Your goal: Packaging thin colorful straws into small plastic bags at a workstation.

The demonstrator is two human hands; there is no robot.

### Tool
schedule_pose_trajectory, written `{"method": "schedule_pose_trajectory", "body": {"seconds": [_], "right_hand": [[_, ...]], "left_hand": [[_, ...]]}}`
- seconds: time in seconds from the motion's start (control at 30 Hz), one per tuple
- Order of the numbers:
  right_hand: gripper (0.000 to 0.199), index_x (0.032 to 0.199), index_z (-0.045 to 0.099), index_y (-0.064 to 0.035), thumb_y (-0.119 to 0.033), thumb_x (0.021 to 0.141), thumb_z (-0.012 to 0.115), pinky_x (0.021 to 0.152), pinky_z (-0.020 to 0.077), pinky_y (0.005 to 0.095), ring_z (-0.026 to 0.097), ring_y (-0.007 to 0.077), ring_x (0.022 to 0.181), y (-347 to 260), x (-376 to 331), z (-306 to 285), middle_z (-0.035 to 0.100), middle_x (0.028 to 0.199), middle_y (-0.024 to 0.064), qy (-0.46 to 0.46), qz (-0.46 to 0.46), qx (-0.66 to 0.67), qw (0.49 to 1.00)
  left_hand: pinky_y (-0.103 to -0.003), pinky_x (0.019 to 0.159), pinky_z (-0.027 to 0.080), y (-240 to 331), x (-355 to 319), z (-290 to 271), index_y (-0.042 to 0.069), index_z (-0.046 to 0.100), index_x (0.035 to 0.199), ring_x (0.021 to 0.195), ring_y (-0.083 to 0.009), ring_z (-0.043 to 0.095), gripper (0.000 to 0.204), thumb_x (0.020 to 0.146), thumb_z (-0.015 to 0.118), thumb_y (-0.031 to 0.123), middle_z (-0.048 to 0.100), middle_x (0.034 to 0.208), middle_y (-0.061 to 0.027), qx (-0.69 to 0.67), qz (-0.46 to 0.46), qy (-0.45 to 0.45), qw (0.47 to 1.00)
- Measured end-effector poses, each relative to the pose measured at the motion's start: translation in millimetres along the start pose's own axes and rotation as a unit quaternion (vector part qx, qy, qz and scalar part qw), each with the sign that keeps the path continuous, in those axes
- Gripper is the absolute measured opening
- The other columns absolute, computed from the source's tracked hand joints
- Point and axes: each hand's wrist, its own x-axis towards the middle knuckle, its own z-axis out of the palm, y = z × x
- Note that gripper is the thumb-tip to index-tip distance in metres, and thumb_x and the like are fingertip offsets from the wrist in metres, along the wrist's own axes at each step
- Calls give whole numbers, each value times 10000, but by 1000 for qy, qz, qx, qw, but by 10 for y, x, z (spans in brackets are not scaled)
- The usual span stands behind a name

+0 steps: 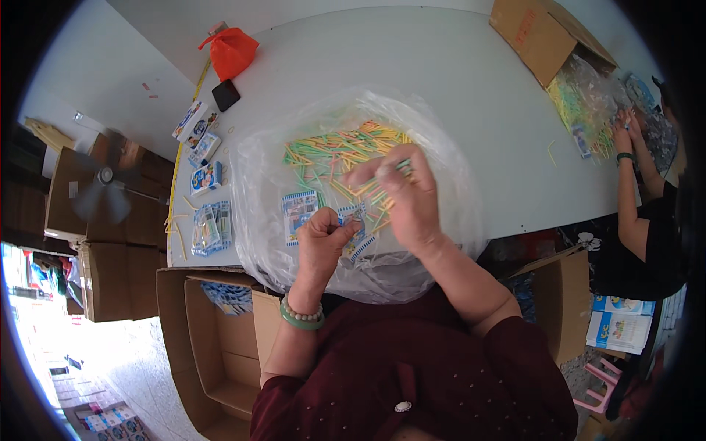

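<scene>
My left hand (322,239) pinches a small blue-and-white plastic packet (353,213) between thumb and fingers, over the near part of a large clear plastic bag (254,220). Just to its right, my right hand (412,202) is raised with curled fingers, partly smeared by motion. Thin sticks with pale ends (404,166) show within its grip; how many is hidden. Beyond both hands lies a loose pile of thin green, yellow and pink sticks (346,143) on the spread bag. Another blue-and-white packet (298,213) lies flat left of the held one.
Stacked packets (212,229) and small boxes (206,178) line the table's left edge, below a black phone-like object (226,95) and a red bag (232,53). Open cartons (220,338) flank me. At right, another person's hands (625,128) work beside a tipped carton (540,37) and more sticks.
</scene>
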Motion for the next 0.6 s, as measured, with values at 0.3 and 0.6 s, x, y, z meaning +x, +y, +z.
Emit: {"method": "schedule_pose_trajectory", "body": {"seconds": [0.3, 0.6], "right_hand": [[76, 997, 392, -58, -80, 969, 459, 893, 459, 406, 615, 223, 879, 202, -152, 12, 625, 862, 148, -48, -52, -131, 989], [67, 970, 409, -51, -84, 956, 467, 924, 432, 422, 601, 212, 834, 143, -234, -90, 608, 753, 104, 4, 22, -135, 991]], "left_hand": [[-173, 373, 336, 199, -45, 77, 116, 442, 638, 455, -5, 421, 345, 784, 752, 76, 490, 567, 60, -47, -62, -51, 996], [-162, 375, 367, 56, -21, 64, 90, 561, 717, 474, -9, 477, 202, 777, 754, 76, 588, 638, 35, -103, -64, -73, 990]]}}
